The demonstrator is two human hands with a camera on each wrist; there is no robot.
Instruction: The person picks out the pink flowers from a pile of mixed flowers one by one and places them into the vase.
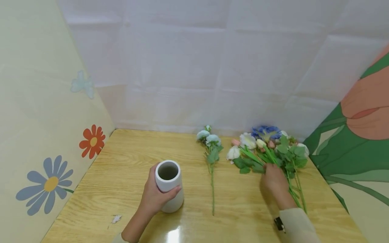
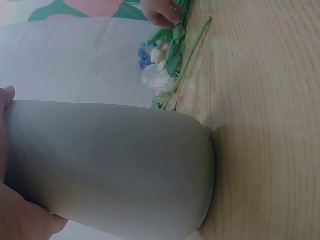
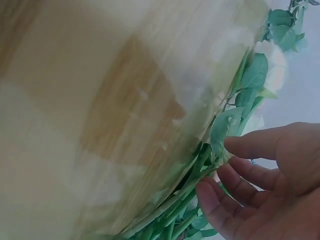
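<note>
In the head view my left hand (image 1: 156, 192) grips the white vase (image 1: 172, 195), which stands upright with its mouth open. The left wrist view shows the vase (image 2: 110, 165) sideways, its base against the wooden surface. Over the flower pile at the right, my right hand (image 1: 276, 184) is among the green stems (image 1: 293, 190). In the right wrist view the thumb and fingertips of that hand (image 3: 265, 175) pinch at a thin stem beside a leaf (image 3: 223, 127); the exact contact is partly hidden. The pile includes white blooms (image 1: 233, 153) and a blue bloom (image 1: 266, 132).
A separate stem with pale blue flowers (image 1: 213, 140) lies between the vase and the pile. A small white scrap (image 1: 116, 219) is on the table (image 1: 136, 145) at the front left. White sheeting (image 1: 173, 67) stands behind, with flower-printed panels at both sides.
</note>
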